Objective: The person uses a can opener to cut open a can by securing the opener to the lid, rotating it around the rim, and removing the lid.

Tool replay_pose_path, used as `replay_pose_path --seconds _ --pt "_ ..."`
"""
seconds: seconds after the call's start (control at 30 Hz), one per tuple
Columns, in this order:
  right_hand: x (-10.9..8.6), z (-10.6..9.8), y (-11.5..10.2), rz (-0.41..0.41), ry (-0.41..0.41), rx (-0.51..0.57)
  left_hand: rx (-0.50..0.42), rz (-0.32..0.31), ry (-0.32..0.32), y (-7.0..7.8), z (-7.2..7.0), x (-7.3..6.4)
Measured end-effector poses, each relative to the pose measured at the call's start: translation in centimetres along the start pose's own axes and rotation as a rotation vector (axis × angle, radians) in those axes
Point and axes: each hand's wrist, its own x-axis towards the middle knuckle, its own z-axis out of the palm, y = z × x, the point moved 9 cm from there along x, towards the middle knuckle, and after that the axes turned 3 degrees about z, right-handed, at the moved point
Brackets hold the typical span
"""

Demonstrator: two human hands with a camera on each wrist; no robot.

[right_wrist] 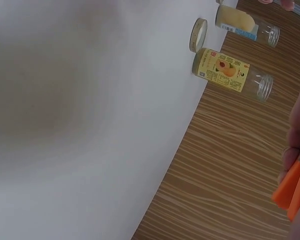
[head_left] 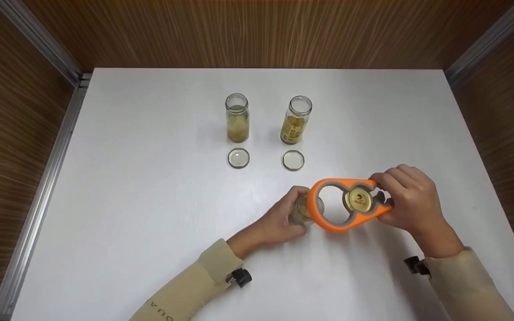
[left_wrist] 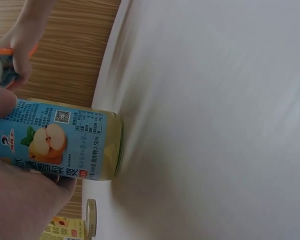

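Observation:
My left hand (head_left: pixel 279 223) grips a glass jar (left_wrist: pixel 60 140) of fruit with a blue label, seen sideways in the left wrist view. The jar's mouth is partly hidden behind an orange jar opener (head_left: pixel 312 206) in the head view. With curled fingers my right hand (head_left: pixel 411 198) holds that opener by its handles, at the right of the jar. A gold lid (head_left: pixel 358 199) sits in the opener's smaller grey-lined ring, while its larger ring has nothing in it. In the right wrist view, only the opener's orange handle ends (right_wrist: pixel 292 192) show.
Two uncapped glass jars stand farther back on the white table (head_left: pixel 150 178): a left jar (head_left: pixel 238 122) and a yellow-labelled jar (head_left: pixel 293 127). Before them lie a left lid (head_left: pixel 238 158) and a right lid (head_left: pixel 293 160), insides up. Wood-grain panels (head_left: pixel 257 33) enclose the table.

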Motion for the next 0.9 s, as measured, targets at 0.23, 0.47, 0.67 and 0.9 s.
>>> replay_pose_path --seconds 0.23,0.47,0.67,0.9 --pt "-0.3 -0.6 0.2 0.024 0.016 0.004 0.048 -0.062 -0.033 -0.4 0.5 0.8" --pt "-0.3 -1.5 0.2 0.037 0.063 0.003 0.073 -0.055 -0.057 -0.5 1.2 2.7" --pt "-0.4 -2.0 0.2 0.048 0.066 -0.009 0.133 -0.001 -0.038 -0.5 1.3 4.7" --pt "-0.3 -2.5 0.1 0.046 0.089 -0.002 0.211 0.006 0.046 -0.3 0.4 6.6"
